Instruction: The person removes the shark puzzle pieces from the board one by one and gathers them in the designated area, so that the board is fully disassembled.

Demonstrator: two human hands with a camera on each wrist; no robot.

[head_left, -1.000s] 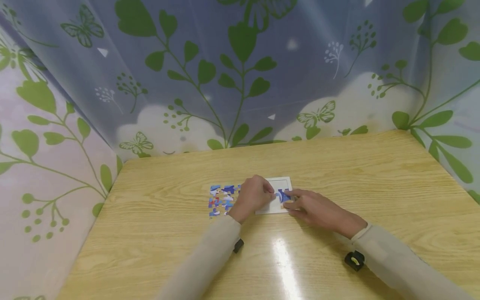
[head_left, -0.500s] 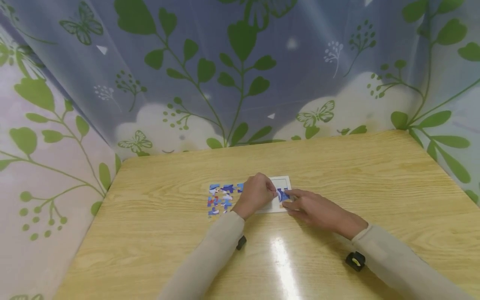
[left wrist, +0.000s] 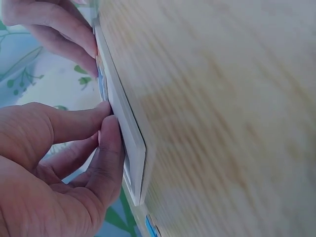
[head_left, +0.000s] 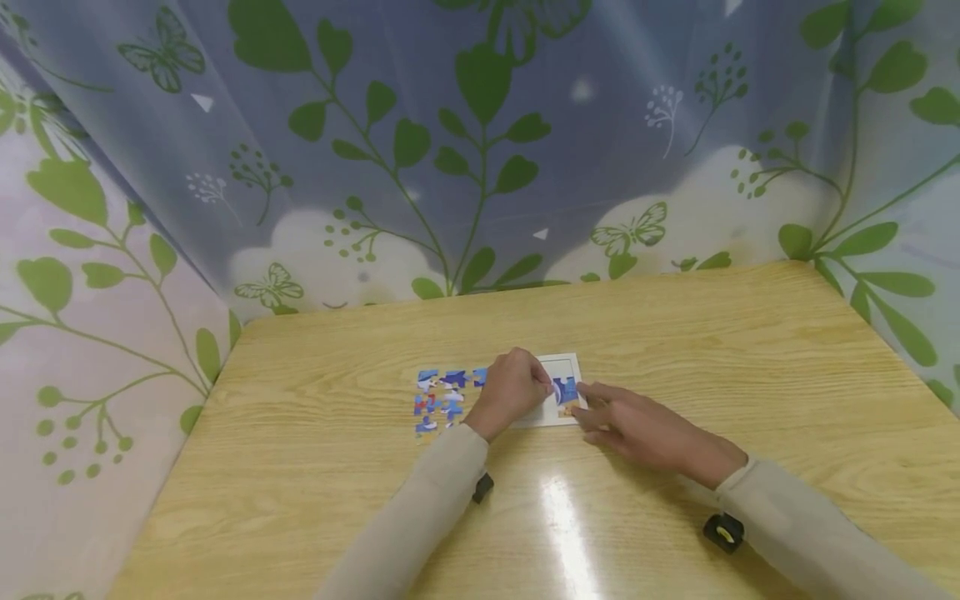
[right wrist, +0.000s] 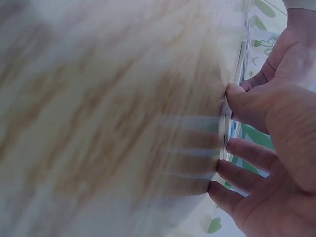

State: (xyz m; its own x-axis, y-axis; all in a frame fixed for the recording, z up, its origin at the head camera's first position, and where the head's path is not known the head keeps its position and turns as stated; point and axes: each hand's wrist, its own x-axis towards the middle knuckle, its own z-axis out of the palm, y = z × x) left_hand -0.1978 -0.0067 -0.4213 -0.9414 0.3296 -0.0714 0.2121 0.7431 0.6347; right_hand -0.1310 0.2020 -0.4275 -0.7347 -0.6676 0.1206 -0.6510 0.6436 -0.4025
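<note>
A white puzzle tray (head_left: 557, 365) lies on the table, with joined blue and orange puzzle pieces (head_left: 566, 396) along its right side. My left hand (head_left: 512, 387) reaches over the tray, thumb and forefinger pinched together at the left edge of those pieces. In the left wrist view the left fingertips (left wrist: 112, 126) meet low over the tray; the piece between them is mostly hidden. My right hand (head_left: 633, 425) is at the tray's right edge with fingers spread. The right wrist view has its fingertips (right wrist: 224, 165) resting at the table and tray edge.
Several loose puzzle pieces (head_left: 438, 400), blue, white, red and yellow, lie left of the tray, partly behind the left hand. The wooden table (head_left: 322, 467) runs back to a patterned curtain (head_left: 405, 208). Black wrist devices (head_left: 723, 532) hang below the sleeves.
My right hand has drawn back a little to the right and its fingers have spread, uncovering more of the blue and orange pieces. The left hand holds nearly still after a slight shift right.
</note>
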